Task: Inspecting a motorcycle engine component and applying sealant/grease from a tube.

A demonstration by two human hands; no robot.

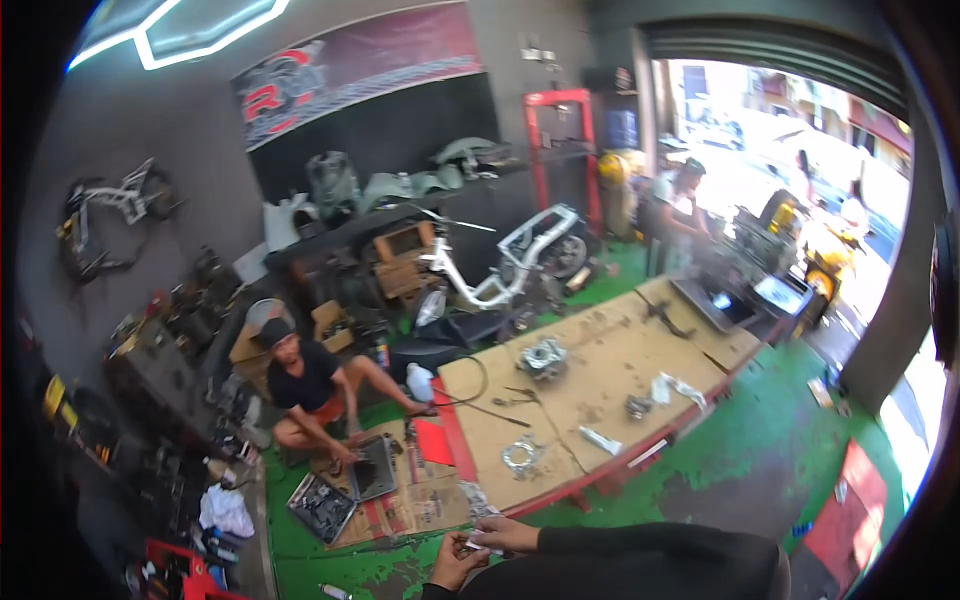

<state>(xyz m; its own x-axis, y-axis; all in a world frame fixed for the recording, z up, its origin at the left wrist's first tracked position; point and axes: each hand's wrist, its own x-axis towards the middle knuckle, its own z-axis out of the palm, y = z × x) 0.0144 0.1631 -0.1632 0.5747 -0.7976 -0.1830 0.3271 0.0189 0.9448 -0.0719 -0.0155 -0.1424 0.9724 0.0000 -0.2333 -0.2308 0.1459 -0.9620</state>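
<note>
Low in the view, my left hand [455,563] and my right hand [508,536] meet in front of my body, fingers closed around something small. A pale edge shows between them, but I cannot make out what it is. Just beyond lies the near corner of a cardboard-covered workbench [490,422]. On it rest a round metal ring-shaped part [520,456], a metal engine part [541,359], a smaller metal part [637,406], a white tube [600,439] and pliers-like tools [516,397]. My hands are apart from all of these.
To the left a person [305,385] sits low over trays of parts [322,507] on floor cardboard. Another person [680,210] stands at the bench's far end, near a dark tray [715,305]. A white scooter frame [490,285] stands behind the bench. The floor [690,490] is green.
</note>
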